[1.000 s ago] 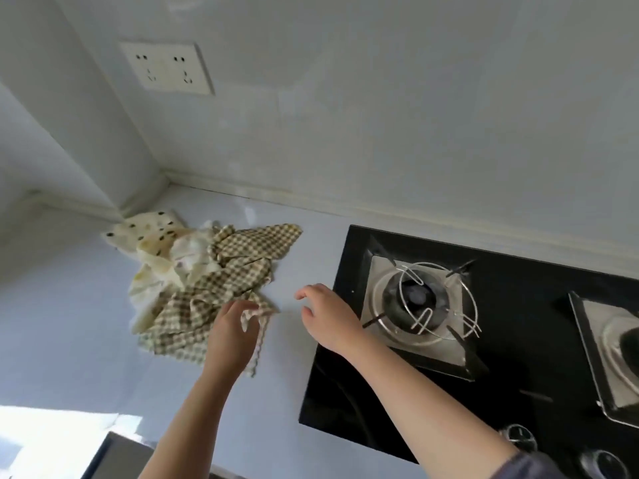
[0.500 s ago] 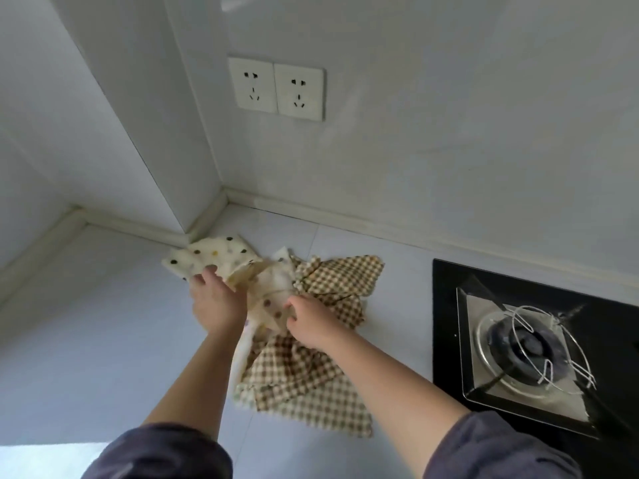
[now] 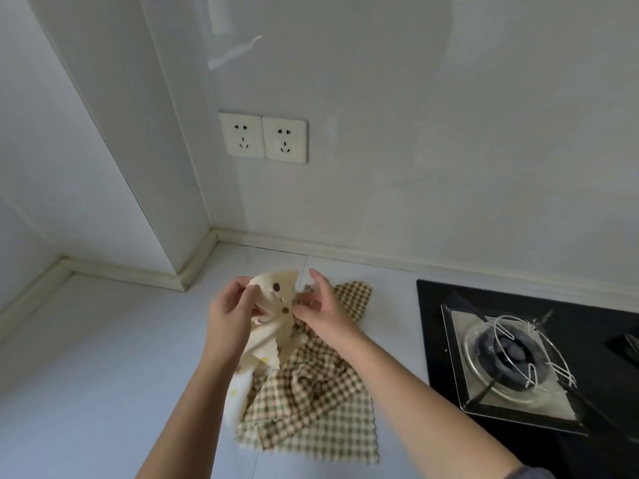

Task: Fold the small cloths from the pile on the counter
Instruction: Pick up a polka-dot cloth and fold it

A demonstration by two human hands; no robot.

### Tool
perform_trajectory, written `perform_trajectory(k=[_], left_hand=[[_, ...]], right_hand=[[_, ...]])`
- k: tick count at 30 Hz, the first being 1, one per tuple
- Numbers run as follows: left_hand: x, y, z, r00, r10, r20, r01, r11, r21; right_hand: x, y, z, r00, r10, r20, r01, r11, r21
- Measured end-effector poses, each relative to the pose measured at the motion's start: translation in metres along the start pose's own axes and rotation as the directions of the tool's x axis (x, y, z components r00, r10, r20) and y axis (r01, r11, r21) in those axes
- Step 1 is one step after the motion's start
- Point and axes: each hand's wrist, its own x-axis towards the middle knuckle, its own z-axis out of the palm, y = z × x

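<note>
Only just getting going: showing nothing folded anywhere on the pale grey worktop [image 3: 103, 375], and leaving every piece to be done. Holding up, with the left hand [image 3: 230, 312], grip curled and clamped on its upper edge, the cream soft cloth with brown and yellow dots [image 3: 266, 344], its top raised above the pile and its tail trailing down onto it. Pinching the same edge just beside with the right hand [image 3: 325, 316], index finger sticking up. Leaving the beige-and-brown checked cloth [image 3: 311, 409] crumpled underneath, near the black glass gas hob [image 3: 435, 340].
</note>
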Motion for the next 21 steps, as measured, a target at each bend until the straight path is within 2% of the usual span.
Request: perform_trajectory(k=[3,5,8,10,11,13,15,16,18,21], left_hand=[[-0.015,0.016,0.009,0.998,-0.018,0.063,0.014,0.999,0.051],[-0.023,0.027,0.014,0.997,0.029,0.075,-0.036,0.995,0.089],[-0.034,0.040,0.019,0.989,0.137,0.060,-0.145,0.977,0.157],[-0.039,0.045,0.019,0.974,0.204,0.095,-0.222,0.938,0.266],[-0.039,0.047,0.017,0.966,0.220,0.138,-0.256,0.896,0.362],[-0.036,0.047,0.014,0.941,0.230,0.248,-0.335,0.736,0.588],[-0.032,0.044,0.012,0.916,0.274,0.292,-0.400,0.606,0.687],[-0.030,0.044,0.012,0.914,0.305,0.268,-0.403,0.604,0.687],[-0.027,0.043,0.012,0.930,0.327,0.170,-0.361,0.713,0.601],[-0.027,0.047,0.020,0.962,0.241,0.128,-0.273,0.868,0.415]], right_hand=[[-0.013,-0.010,-0.007,0.984,-0.172,-0.053,0.158,0.967,-0.198],[-0.021,-0.015,-0.012,0.961,-0.268,-0.072,0.236,0.926,-0.296],[-0.038,-0.024,-0.021,0.934,-0.345,-0.089,0.302,0.899,-0.317],[-0.052,-0.034,-0.032,0.920,-0.376,-0.114,0.336,0.903,-0.267],[-0.058,-0.039,-0.038,0.915,-0.384,-0.128,0.346,0.906,-0.246],[-0.069,-0.049,-0.048,0.906,-0.398,-0.144,0.362,0.906,-0.220],[-0.076,-0.054,-0.053,0.873,-0.437,-0.216,0.391,0.893,-0.223],[-0.078,-0.056,-0.055,0.845,-0.461,-0.270,0.407,0.883,-0.234],[-0.081,-0.058,-0.060,0.810,-0.471,-0.349,0.410,0.881,-0.236],[-0.086,-0.064,-0.070,0.874,-0.382,-0.301,0.320,0.917,-0.237]])
